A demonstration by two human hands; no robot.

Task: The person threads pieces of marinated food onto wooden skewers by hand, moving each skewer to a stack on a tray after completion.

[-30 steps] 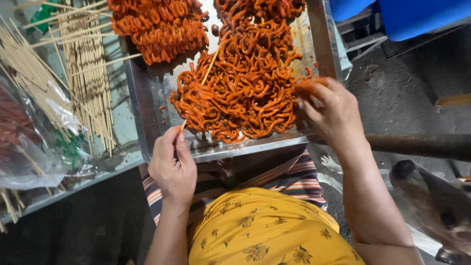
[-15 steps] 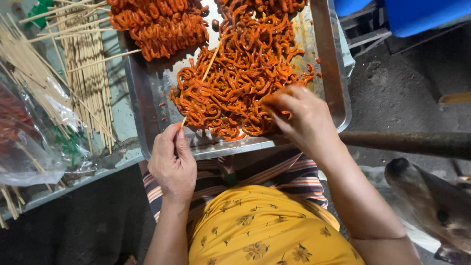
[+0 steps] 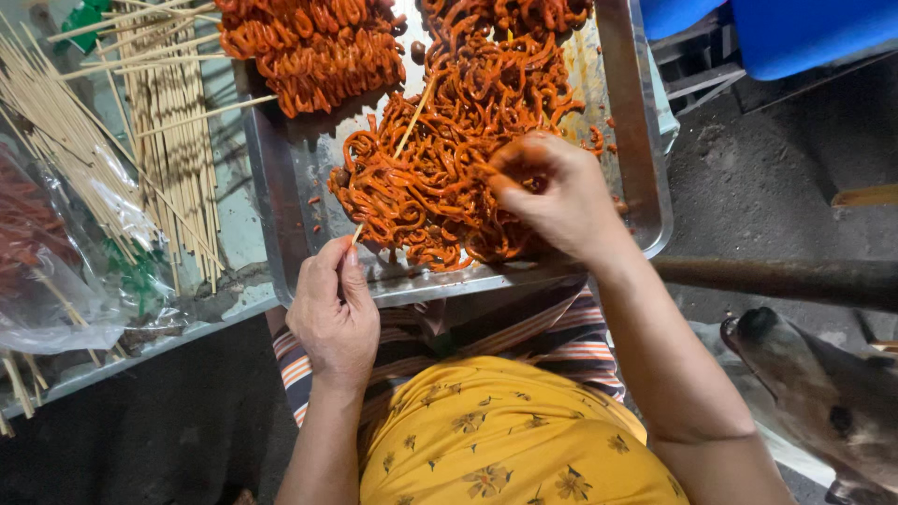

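Over metal tray (image 3: 645, 140), right hand (image 3: 552, 192) sits on pile of orange marinated strips (image 3: 449, 168), fingers pinched on a few strips. Left hand (image 3: 334, 313) at tray's near edge, fingers clenched round a bamboo skewer (image 3: 398, 150) running into pile. Loose skewers (image 3: 173, 140) lie left of tray, w/ plastic bag (image 3: 56, 271) beside.

I see only one package: a clear plastic bag (image 3: 56, 281) at the left edge of the grey work surface (image 3: 234, 210), near its front corner. It is crumpled and shiny, with dark red pieces inside at the top and something green at its right side. Some bamboo sticks (image 3: 173, 140) lie partly over it. I find no labels, signs or screens.
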